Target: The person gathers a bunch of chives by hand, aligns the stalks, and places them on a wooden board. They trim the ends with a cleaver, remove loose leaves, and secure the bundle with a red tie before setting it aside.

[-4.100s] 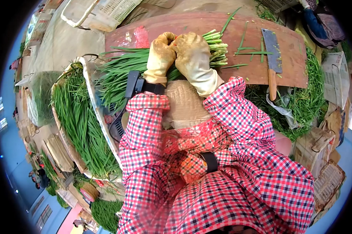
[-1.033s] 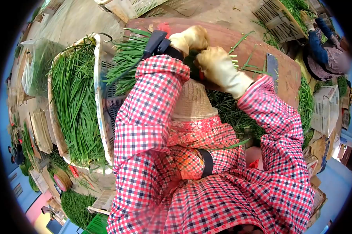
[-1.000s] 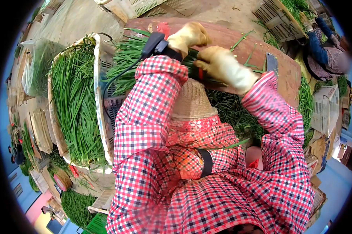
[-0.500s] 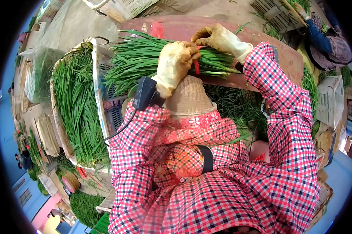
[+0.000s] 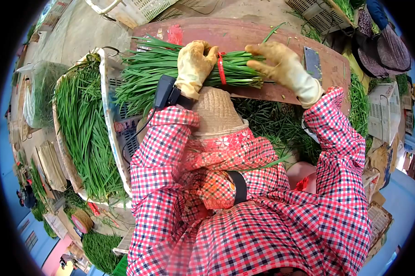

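A bundle of long green leafy stalks (image 5: 147, 64) lies across the reddish board (image 5: 244, 34), its leaves to the left and its pale stem ends to the right. A red tie (image 5: 221, 69) goes round it near the stems. My left hand (image 5: 196, 66), in a stained pale glove, is closed on the bundle just left of the tie, its fingers curled. My right hand (image 5: 285, 69), also gloved, is at the stem ends with its fingers apart, holding nothing.
A white crate (image 5: 107, 101) full of loose greens stands at the left. A dark flat object (image 5: 312, 62) lies on the board's right part. Loose greens (image 5: 276, 119) lie below the board. Another person's dark clothing (image 5: 382, 48) shows at the upper right.
My right hand has moved away from the red tie to the right and its fingers have spread. My left hand has shifted slightly left of the tie, which now shows more fully.
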{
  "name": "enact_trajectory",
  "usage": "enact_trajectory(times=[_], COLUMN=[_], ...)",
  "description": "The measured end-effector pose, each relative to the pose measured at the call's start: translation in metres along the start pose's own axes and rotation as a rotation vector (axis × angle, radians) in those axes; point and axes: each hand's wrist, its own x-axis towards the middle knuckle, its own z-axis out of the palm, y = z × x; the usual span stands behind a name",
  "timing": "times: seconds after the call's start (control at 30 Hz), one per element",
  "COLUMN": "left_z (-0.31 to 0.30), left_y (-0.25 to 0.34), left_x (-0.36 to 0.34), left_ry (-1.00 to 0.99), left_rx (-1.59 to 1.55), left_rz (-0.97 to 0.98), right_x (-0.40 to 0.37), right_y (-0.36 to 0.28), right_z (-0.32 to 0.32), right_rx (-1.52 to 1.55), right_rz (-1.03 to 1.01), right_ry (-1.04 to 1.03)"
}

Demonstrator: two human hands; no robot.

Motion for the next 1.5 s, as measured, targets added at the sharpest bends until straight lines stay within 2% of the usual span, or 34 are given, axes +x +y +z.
enact_trajectory(times=[0.03, 0.1, 0.2, 0.3, 0.4, 0.53, 0.6, 0.63, 0.7, 0.73, 0.77, 0.8, 0.9, 0.97, 1.0, 1.03, 1.1, 1.17, 1.2, 1.23, 1.27, 1.3, 1.43, 1.5], left_z=[-0.002, -0.001, -0.001, -0.003, -0.003, -0.002, -0.002, -0.002, -0.002, -0.001, 0.000, 0.001, 0.003, -0.002, -0.006, -0.013, -0.027, -0.028, -0.024, -0.020, -0.015, -0.010, 0.013, 0.017], left_y=[0.001, 0.001, -0.002, 0.000, -0.004, -0.007, -0.005, -0.004, -0.005, -0.005, -0.006, -0.008, -0.013, -0.007, -0.005, -0.001, 0.022, 0.038, 0.045, 0.051, 0.052, 0.055, 0.058, 0.059], left_x=[0.000, -0.002, -0.003, -0.003, -0.004, -0.006, -0.003, -0.003, -0.002, -0.002, -0.003, -0.003, -0.002, -0.004, -0.003, -0.006, -0.010, -0.021, -0.025, -0.029, -0.029, -0.029, -0.016, -0.005], left_ry=[-0.011, 0.006, 0.012, 0.046, 0.088, 0.032, -0.024, -0.052, -0.044, -0.043, -0.041, -0.039, -0.034, 0.132, 0.175, 0.148, 0.081, -0.096, -0.166, -0.236, -0.363, -0.408, -0.492, -0.531], left_rx=[-0.012, -0.007, -0.006, -0.021, -0.050, 0.034, 0.014, 0.003, 0.008, 0.008, 0.000, -0.008, -0.029, -0.052, -0.020, -0.006, 0.054, 0.265, 0.337, 0.410, 0.539, 0.582, 0.762, 0.790], left_rz=[-0.016, -0.004, 0.019, 0.062, 0.116, 0.140, 0.024, -0.035, -0.030, -0.028, -0.032, -0.034, -0.008, 0.049, 0.108, 0.162, 0.321, 0.430, 0.432, 0.434, 0.416, 0.417, 0.382, 0.344], right_x=[0.003, 0.007, 0.025, 0.042, 0.048, 0.054, 0.055, 0.049, 0.023, 0.010, -0.011, -0.025, -0.098, -0.119, -0.123, -0.120, -0.107, -0.089, -0.079, -0.072, -0.063, -0.055, -0.044, -0.044], right_y=[0.000, -0.005, -0.023, -0.016, -0.008, -0.016, -0.018, -0.018, -0.018, -0.022, -0.018, -0.027, 0.002, -0.003, -0.009, -0.015, -0.030, -0.043, -0.040, -0.037, -0.037, -0.036, -0.023, -0.009], right_z=[0.004, 0.014, 0.008, 0.014, 0.015, 0.014, 0.013, 0.010, -0.004, -0.015, -0.026, -0.042, -0.028, -0.011, 0.000, 0.008, 0.026, 0.047, 0.062, 0.080, 0.089, 0.095, 0.090, 0.094], right_rx=[-0.150, -0.267, -0.328, -0.330, -0.198, -0.366, -0.483, -0.449, -0.381, -0.318, -0.206, -0.246, -0.081, -0.211, -0.162, -0.034, 0.103, 0.061, -0.068, -0.242, -0.310, -0.376, -0.403, -0.433], right_rz=[-0.049, -0.081, 0.038, 0.045, 0.049, 0.101, 0.056, 0.031, -0.014, 0.080, 0.038, 0.180, 0.218, 0.274, 0.342, 0.455, 0.524, 0.583, 0.573, 0.477, 0.464, 0.450, 0.471, 0.394], right_ry=[-0.114, -0.033, -0.218, -0.334, -0.346, -0.462, -0.601, -0.497, -0.284, -0.249, -0.154, -0.304, -0.500, -0.326, -0.131, -0.098, 0.011, 0.080, 0.099, 0.230, 0.326, 0.421, 0.318, 0.352])
